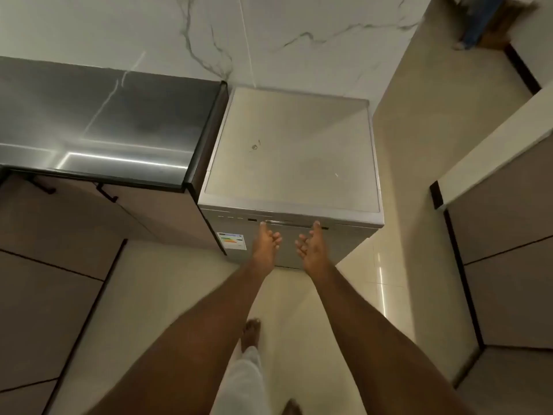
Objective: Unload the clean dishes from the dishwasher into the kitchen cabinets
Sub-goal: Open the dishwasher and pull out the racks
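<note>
Nearest the camera, a bare foot [250, 332] stands on the pale floor tiles [167, 295], well short of the dishwasher [291, 151] and roughly in line with its door. Both forearms reach forward from there toward the appliance's front.

The left hand [264, 245] and right hand [311, 250] hang side by side in front of the door's upper edge, palms turned toward each other, fingers loosely spread and gripping nothing. Each thumb tip sits at or just below the door handle [294, 223]; whether either actually touches it is hard to tell. The handle is a recessed bar whose long axis runs left to right across the top of the door, directly ahead of and slightly above the fingers. Both hands are about equally near it, the left toward its left end, the right toward its right end.

The door looks fully shut, so no dishes show; they are presumably inside. The dishwasher faces the person, so the door would likely hinge down toward the feet.

An energy label [231, 238] is stuck on the door to the handle's lower left. Left of the dishwasher runs a dark glossy countertop [98, 121] over cabinet doors [74, 223]. Behind it rises a marble-veined wall [269, 37].
</note>
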The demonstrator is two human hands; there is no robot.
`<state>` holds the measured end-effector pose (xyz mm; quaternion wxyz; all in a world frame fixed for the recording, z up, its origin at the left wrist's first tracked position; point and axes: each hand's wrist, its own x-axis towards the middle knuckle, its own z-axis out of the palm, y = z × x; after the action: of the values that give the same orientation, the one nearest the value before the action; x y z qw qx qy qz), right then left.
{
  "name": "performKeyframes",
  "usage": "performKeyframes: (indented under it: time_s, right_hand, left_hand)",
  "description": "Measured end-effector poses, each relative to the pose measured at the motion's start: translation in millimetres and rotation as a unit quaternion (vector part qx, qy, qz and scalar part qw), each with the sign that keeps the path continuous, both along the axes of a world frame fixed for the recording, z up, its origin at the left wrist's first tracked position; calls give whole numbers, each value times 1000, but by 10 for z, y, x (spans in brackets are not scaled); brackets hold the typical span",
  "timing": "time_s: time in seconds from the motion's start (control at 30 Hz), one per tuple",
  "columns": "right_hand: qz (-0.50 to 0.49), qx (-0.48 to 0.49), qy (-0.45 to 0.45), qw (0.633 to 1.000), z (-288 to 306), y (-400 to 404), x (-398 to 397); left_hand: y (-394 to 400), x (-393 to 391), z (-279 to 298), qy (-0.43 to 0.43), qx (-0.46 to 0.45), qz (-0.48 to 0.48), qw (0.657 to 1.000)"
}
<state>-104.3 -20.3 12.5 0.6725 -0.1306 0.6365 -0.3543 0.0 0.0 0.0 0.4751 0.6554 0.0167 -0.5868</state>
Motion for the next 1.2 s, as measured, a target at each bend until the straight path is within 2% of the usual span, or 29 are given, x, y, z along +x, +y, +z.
performKeyframes:
  time_s: [0.03,0.1,0.2,0.27,0.33,0.4,0.5,0.57,0.63,0.93,1.2]
  right_hand:
    - [-33,13,-30,999,-22,-30,57]
    - [-72,45,-75,994,-132,-113,128]
    - [-137,34,-132,981,-187,-158,169]
    - [-196,42,-139,970,-132,-169,170]
    - [-266,72,-162,947,-574,-711,424]
    - [-287,65,-182,938,-588,-700,421]
    - [-282,51,-189,939,-591,-677,494]
    - [-301,58,-201,930,-695,-674,536]
    - [-293,62,-182,937,-785,-688,559]
    - [-231,42,-117,965,-778,-687,589]
    - [-226,33,-136,964,-756,-672,564]
  left_hand:
    - [-45,6,-45,55,-11,39,998]
    - [-120,9,-125,90,6,68,994]
    - [-198,-47,-65,105,-13,83,991]
    - [-183,-21,-17,116,6,113,987]
    - [-766,160,-460,140,29,137,980]
    - [-758,224,-577,164,19,162,973]
    - [-810,222,-500,223,-10,202,954]
    - [-852,235,-533,246,-4,224,943]
    - [-866,231,-573,253,13,216,943]
    - [-896,273,-743,164,20,161,973]
    - [-921,282,-728,165,16,166,972]
